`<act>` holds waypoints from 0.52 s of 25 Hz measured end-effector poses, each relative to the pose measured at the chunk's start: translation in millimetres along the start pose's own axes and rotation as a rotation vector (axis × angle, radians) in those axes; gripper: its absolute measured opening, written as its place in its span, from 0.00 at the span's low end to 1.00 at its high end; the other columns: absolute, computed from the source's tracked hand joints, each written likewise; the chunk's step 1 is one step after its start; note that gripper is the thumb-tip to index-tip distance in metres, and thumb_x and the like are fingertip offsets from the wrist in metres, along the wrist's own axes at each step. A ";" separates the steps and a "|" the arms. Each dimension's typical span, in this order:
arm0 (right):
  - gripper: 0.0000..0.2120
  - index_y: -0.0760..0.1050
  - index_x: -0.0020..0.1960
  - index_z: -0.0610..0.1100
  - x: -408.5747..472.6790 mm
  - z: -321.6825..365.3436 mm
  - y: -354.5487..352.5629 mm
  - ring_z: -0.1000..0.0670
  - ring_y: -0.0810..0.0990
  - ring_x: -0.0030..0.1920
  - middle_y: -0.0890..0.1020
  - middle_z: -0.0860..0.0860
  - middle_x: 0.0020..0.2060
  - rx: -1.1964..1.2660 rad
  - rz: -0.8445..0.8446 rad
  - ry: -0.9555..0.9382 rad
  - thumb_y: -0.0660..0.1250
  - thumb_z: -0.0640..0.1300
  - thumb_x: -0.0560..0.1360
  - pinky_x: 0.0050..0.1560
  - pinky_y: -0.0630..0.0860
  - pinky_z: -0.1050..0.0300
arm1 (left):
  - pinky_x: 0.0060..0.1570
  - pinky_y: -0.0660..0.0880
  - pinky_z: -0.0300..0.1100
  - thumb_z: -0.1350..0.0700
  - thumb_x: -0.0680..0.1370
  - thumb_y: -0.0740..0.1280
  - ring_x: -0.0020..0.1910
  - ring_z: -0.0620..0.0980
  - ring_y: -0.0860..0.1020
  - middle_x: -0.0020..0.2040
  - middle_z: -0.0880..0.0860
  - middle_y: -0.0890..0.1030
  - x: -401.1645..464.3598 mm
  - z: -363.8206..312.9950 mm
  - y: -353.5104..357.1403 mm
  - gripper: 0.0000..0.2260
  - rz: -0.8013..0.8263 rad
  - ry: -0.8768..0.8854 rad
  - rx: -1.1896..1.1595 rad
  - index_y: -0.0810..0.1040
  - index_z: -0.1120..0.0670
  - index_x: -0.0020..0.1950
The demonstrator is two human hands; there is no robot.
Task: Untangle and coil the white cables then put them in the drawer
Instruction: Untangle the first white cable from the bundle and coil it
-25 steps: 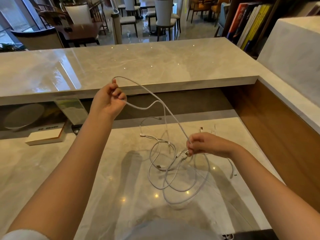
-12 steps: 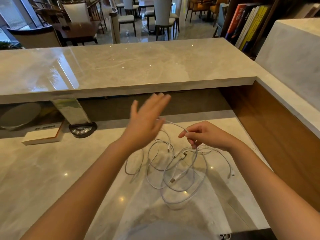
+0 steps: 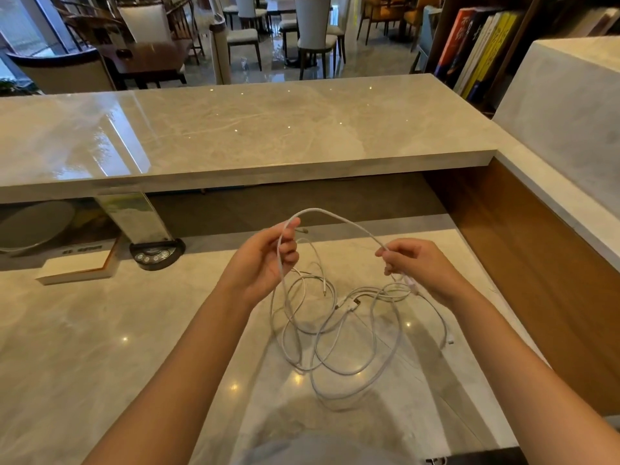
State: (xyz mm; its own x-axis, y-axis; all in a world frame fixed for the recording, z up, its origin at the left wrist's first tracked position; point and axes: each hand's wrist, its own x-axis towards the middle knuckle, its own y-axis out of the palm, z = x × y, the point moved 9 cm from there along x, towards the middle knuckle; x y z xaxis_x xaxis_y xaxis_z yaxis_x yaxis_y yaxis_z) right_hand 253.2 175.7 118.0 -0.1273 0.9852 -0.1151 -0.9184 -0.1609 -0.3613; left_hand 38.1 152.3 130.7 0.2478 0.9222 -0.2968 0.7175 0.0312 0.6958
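A tangle of thin white cables [image 3: 339, 333] lies in loose loops on the lower marble desk [image 3: 100, 347]. One strand rises from the pile and arches between my hands. My left hand [image 3: 265, 263] pinches that strand between thumb and fingers at the left end of the arch. My right hand [image 3: 419, 266] pinches the same strand at the right end, with more cable hanging below it. A white plug [image 3: 349, 305] sits in the middle of the pile and a small connector [image 3: 451, 340] lies at the right. No drawer shows in view.
A raised marble counter [image 3: 235, 135] runs across behind the desk. Under it at the left stand a white box [image 3: 77, 268], a round black device [image 3: 156, 255] and a clear sign holder [image 3: 137, 216]. A wooden panel [image 3: 536, 263] walls the right side.
My left hand let go of the raised strand, swung open toward the pile, and now pinches a strand again. My right hand kept its grip and shifted up and to the right.
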 end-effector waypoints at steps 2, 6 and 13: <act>0.07 0.79 0.48 0.43 -0.1 -5.3 9.7 0.54 0.79 0.30 0.81 0.45 0.36 -0.182 -0.039 0.007 0.62 0.38 0.77 0.39 0.75 0.57 | 0.31 0.72 0.32 0.60 0.74 0.63 0.29 0.41 0.72 0.34 0.49 0.76 -1.2 -1.5 -3.3 0.09 -0.002 0.033 -0.063 0.78 0.59 0.52; 0.07 0.76 0.50 0.44 -18.2 18.8 74.9 0.49 0.74 0.34 0.77 0.50 0.36 -0.857 0.350 -0.155 0.60 0.41 0.77 0.34 0.68 0.57 | 0.30 0.74 0.31 0.62 0.77 0.62 0.30 0.42 0.75 0.35 0.50 0.80 -2.8 -3.0 -5.5 0.08 -0.146 0.143 0.317 0.79 0.58 0.53; 0.10 0.74 0.43 0.48 -40.6 100.9 89.1 0.58 0.68 0.33 0.69 0.58 0.33 -0.865 0.413 -0.464 0.60 0.53 0.77 0.35 0.66 0.60 | 0.27 0.68 0.33 0.61 0.77 0.63 0.27 0.42 0.77 0.31 0.50 0.82 -16.2 23.1 12.0 0.09 -0.072 0.084 0.981 0.83 0.60 0.45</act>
State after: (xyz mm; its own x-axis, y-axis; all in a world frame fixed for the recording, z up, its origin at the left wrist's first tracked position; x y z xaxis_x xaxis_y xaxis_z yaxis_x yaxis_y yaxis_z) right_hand 138.7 127.5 183.9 -0.6661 0.7415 -0.0811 -0.2161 -0.2959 -0.9305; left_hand 57.8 128.8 128.8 0.1624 0.9563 -0.2430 0.9602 -0.2098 -0.1843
